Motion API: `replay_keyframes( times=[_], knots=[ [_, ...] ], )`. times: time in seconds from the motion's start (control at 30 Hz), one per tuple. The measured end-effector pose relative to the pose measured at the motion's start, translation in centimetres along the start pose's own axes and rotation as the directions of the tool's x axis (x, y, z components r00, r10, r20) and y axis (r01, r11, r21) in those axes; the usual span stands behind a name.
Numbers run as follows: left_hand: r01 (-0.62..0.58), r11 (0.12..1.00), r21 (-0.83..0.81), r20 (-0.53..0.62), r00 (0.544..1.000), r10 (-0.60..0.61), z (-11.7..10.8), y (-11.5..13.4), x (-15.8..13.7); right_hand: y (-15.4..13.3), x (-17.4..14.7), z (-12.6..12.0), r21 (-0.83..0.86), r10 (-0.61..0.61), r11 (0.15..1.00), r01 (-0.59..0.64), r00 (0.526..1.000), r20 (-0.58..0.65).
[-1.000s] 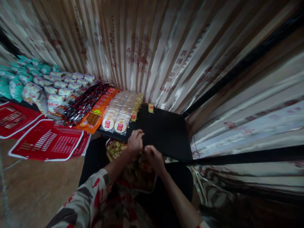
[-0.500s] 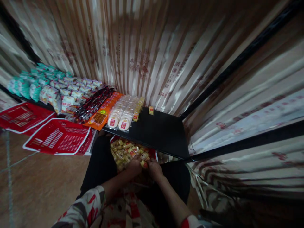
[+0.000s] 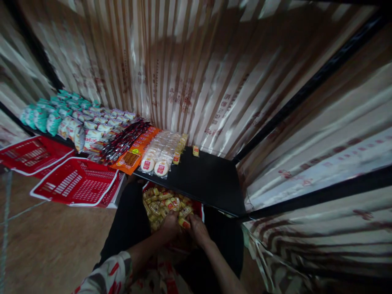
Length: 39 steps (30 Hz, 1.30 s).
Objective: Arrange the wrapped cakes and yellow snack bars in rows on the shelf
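Between my knees is a red basket (image 3: 202, 214) filled with small yellow wrapped snack packets (image 3: 162, 201). Both of my hands are over its near side. My right hand (image 3: 198, 229) pinches one yellow snack packet (image 3: 184, 223) with a red label by its right end. Close to that packet's left side, my left hand (image 3: 170, 224) has its fingers curled closed; what they hold, if anything, is hidden. On the black shelf (image 3: 211, 175) in front, a row of yellow packets (image 3: 177, 157) lies beside clear-wrapped round white crackers (image 3: 161, 167). A single yellow packet (image 3: 196, 151) lies apart at the shelf's back.
Left along the shelf are orange snack bags (image 3: 130, 160), dark shiny packets (image 3: 122, 141), white packets (image 3: 98, 130) and teal bags (image 3: 39, 118). Two red baskets with white handles stand on the floor, the nearer basket (image 3: 98, 179) beside my leg. A striped curtain (image 3: 183, 73) hangs behind.
The view has tilted slightly, so the shelf and goods appear lower. My hands stay over the basket, and the packet between them shows a little more clearly.
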<state>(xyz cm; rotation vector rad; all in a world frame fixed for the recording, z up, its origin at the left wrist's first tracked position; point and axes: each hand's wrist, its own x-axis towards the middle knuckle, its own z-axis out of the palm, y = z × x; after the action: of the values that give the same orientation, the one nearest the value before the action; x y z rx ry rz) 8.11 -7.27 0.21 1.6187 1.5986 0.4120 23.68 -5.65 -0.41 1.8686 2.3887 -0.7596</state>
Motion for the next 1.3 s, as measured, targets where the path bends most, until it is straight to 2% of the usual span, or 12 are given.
replay_keyframes(
  times=[0.2, 0.37, 0.47, 0.67, 0.83, 1.03, 1.2, 1.3],
  knots=[
    [0.085, 0.993, -0.087, -0.050, 0.995, -0.090, -0.3, 0.0, 0.5, 1.0, 0.3, 0.8, 0.151, -0.067, 0.985, 0.082, 0.992, -0.107],
    [0.077, 0.990, -0.118, -0.027, 0.996, -0.081, -0.8, 0.5, 0.8, 0.4, 0.4, -0.6, 0.261, -0.189, 0.939, 0.222, 0.971, -0.148],
    [0.071, 0.994, -0.088, -0.012, 0.997, -0.073, -1.0, 0.9, 0.5, -0.3, 0.3, -1.7, 0.304, -0.214, 0.916, 0.261, 0.960, -0.179],
    [0.062, 0.997, -0.052, -0.077, 0.995, -0.066, -1.9, 1.5, -0.5, -1.0, 0.2, -2.3, 0.416, -0.176, 0.865, 0.279, 0.947, -0.270],
    [0.065, 0.997, -0.043, -0.114, 0.991, -0.070, -2.2, 1.3, -1.1, -1.1, 0.6, -1.6, 0.581, -0.085, 0.771, 0.262, 0.946, -0.314],
    [0.024, 0.993, -0.113, -0.244, 0.968, -0.051, -1.9, 1.2, -1.1, -1.2, 1.4, -1.0, 0.743, 0.027, 0.628, 0.230, 0.948, -0.316],
    [0.018, 0.984, -0.176, -0.222, 0.973, -0.058, -2.2, 1.4, -0.9, -1.8, 1.3, -1.8, 0.841, 0.037, 0.513, 0.170, 0.975, -0.219],
    [0.026, 0.980, -0.199, -0.220, 0.973, -0.071, -2.5, 1.5, -0.8, -2.4, 1.3, -2.2, 0.864, 0.061, 0.483, 0.144, 0.979, -0.197]
  ],
)
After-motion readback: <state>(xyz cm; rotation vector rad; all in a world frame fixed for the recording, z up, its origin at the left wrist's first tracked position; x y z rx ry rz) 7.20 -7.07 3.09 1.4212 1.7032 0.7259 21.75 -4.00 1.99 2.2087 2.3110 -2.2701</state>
